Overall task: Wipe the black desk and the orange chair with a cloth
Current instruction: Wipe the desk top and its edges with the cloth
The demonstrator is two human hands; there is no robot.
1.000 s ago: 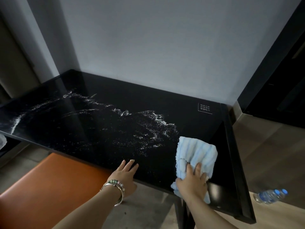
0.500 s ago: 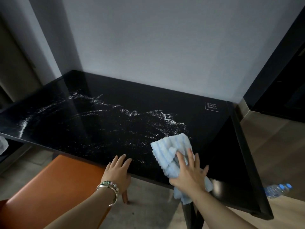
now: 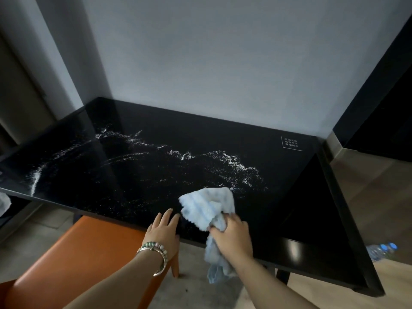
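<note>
Cloth (image 3: 208,208) was bunched in the right hand (image 3: 231,238) at the counter's (image 3: 301,197) near edge; left hand (image 3: 163,230) rested flat beside it, fingers straight.

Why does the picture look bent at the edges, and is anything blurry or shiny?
Head view: the wide lens bows the desk edges and wall lines; the right hand and cloth are smeared by motion, while the left hand looks sharper; the glossy desktop mirrors the pale wall, with a bright glare patch near its front right corner; white specks catch the light.
</note>
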